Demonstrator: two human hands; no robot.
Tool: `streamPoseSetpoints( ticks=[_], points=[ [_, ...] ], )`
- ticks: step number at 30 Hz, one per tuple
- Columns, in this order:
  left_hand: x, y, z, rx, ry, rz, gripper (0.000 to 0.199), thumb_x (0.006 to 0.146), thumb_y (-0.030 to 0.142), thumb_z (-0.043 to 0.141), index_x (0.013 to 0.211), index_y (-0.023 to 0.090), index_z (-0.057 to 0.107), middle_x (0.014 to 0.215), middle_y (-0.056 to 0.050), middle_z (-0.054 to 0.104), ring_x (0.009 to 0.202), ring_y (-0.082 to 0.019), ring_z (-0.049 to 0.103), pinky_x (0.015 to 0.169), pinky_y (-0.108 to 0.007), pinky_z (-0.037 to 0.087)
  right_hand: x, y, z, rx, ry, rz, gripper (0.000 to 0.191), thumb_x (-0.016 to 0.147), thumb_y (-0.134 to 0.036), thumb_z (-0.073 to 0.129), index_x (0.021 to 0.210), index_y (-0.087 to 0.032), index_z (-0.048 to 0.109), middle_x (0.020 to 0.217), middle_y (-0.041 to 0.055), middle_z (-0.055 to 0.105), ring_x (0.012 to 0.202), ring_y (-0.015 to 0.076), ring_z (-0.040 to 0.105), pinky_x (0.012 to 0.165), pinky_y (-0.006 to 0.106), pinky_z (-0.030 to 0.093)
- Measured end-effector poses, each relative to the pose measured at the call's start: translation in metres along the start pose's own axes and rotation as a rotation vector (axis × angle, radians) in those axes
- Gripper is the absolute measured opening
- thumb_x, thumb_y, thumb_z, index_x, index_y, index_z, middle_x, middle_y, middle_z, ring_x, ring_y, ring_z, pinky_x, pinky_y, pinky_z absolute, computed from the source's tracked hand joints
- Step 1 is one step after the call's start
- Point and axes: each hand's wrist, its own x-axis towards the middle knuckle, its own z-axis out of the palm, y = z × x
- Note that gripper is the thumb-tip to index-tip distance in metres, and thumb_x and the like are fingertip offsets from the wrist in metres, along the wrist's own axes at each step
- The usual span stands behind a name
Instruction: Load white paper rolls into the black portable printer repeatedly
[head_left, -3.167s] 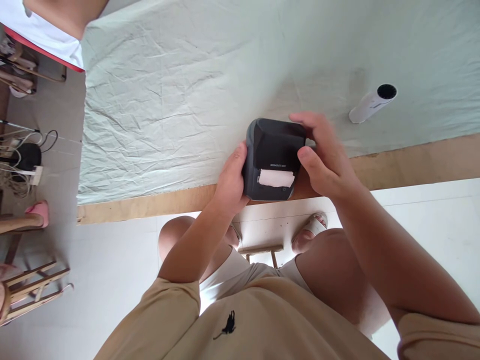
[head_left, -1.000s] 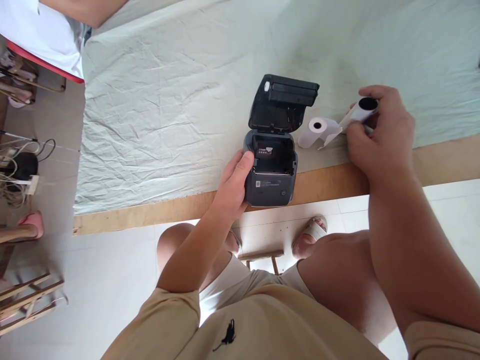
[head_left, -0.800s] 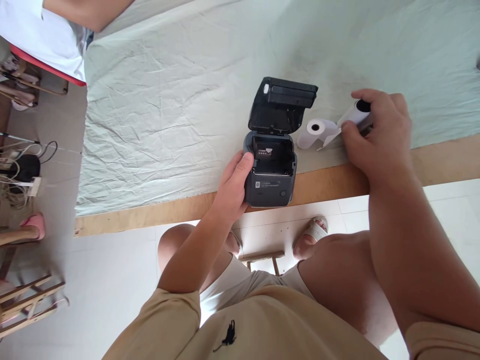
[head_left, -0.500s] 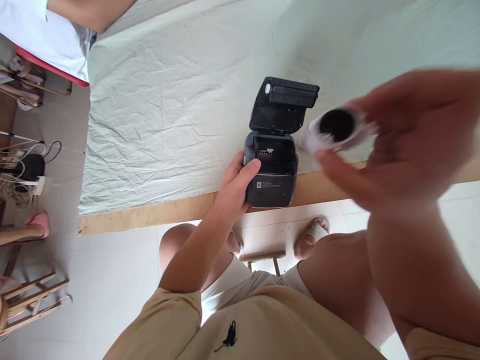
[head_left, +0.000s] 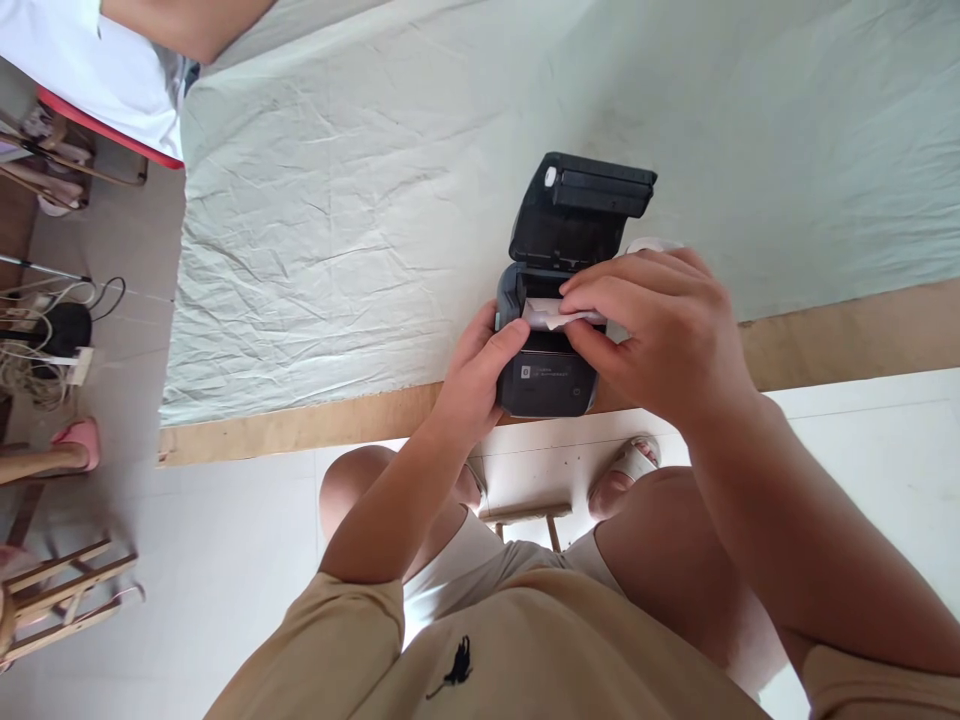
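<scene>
A: Head view: what is the left hand [head_left: 478, 378] doing?

B: It's wrapped round the left side of the printer [head_left: 546, 385], thumb on top by the open compartment [head_left: 551, 341]. The printer is at the near edge of the desk [head_left: 300, 422]; I can't tell whether it rests there or is held up. Its lid [head_left: 570, 228] stands open on the far side.

A: And the right hand [head_left: 664, 325]?

B: Nearly closed, thumb and fingertips pinching the white paper [head_left: 538, 312], which lies across the compartment. Fingers cover part of it, so how deep it sits I can't tell. Something white [head_left: 651, 245] shows just beyond the knuckles, mostly hidden.

A: How would you do this bit well?

B: Hold the body firmly with the left so it doesn't twist, but ease that thumb outward; its tip is touching the paper or just beside it. Pinch lightly, or the paper may crumple. I'd keep it level, square to the compartment walls, and leave the raised loose edge on top, not tucked under.
</scene>
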Motion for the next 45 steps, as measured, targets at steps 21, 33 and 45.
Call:
streamPoseSetpoints(
  ticks=[21,33,45],
  points=[
    [0.009,-0.011,-0.019,0.129,-0.101,0.078,0.109,0.066,0.052,0.112,0.159,0.032,0.059,0.142,-0.009,0.084,0.13,-0.038,0.084,0.103,-0.047,0.075,-0.002,0.027,0.0,0.273,0.169,0.129,0.06,0.101,-0.024,0.069,0.156,-0.041,0.055,0.164,0.0076,0.066,0.104,0.0231,0.081,0.082,0.043,0.064],
    [-0.003,-0.002,-0.007,0.043,-0.025,0.051,0.087,0.073,0.054,0.11,0.147,0.032,0.07,0.143,-0.009,0.085,0.136,-0.038,0.084,0.105,-0.045,0.074,-0.024,-0.003,0.004,0.552,0.04,0.504,0.026,0.096,-0.032,0.08,0.097,-0.031,0.054,0.063,-0.0115,0.047,0.05,0.0113,0.039,0.051,0.031,0.039],
    [0.002,0.001,0.0,0.024,-0.035,0.011,0.06,0.084,0.059,0.103,0.126,0.027,0.076,0.109,-0.006,0.088,0.115,-0.037,0.09,0.092,-0.045,0.076,-0.02,0.01,0.01,0.652,-0.119,0.561,0.055,0.095,-0.043,0.084,0.077,-0.029,0.035,0.061,-0.0086,0.041,0.051,0.0102,0.037,0.047,0.027,0.033]
  ],
)
